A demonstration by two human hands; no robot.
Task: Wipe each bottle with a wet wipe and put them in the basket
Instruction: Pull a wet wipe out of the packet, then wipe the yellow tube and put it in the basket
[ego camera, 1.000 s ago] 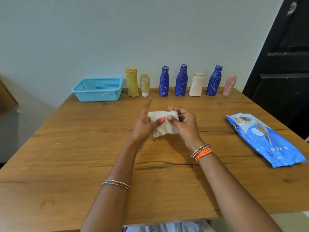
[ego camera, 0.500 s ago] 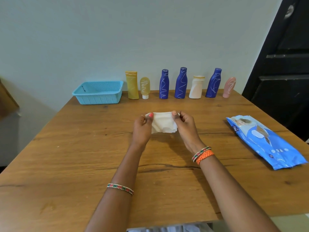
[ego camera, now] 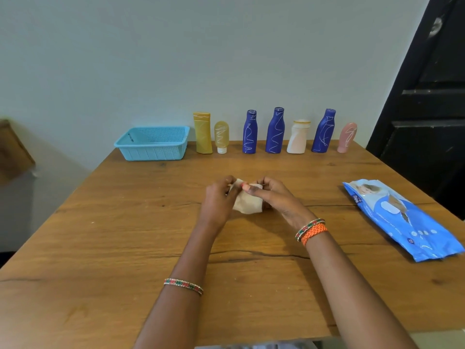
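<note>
Both hands hold a white wet wipe (ego camera: 247,204) over the middle of the wooden table (ego camera: 125,235). My left hand (ego camera: 219,201) pinches its left side and my right hand (ego camera: 273,197) pinches its right side, thumbs meeting on top. Several bottles stand in a row along the far edge: a yellow bottle (ego camera: 202,133), a small yellow tube (ego camera: 221,137), three dark blue bottles (ego camera: 249,132) (ego camera: 275,131) (ego camera: 324,131), a white bottle (ego camera: 298,137) and a pink tube (ego camera: 347,137). A light blue basket (ego camera: 151,143) sits left of them, nothing visible inside.
A blue pack of wet wipes (ego camera: 402,220) lies flat on the right side of the table. A dark door (ego camera: 427,96) stands at the right behind the table. The wall runs right behind the bottles.
The hands have come together, folding the wipe that was stretched out between them half a second ago. The bottles, basket and pack have not moved.
</note>
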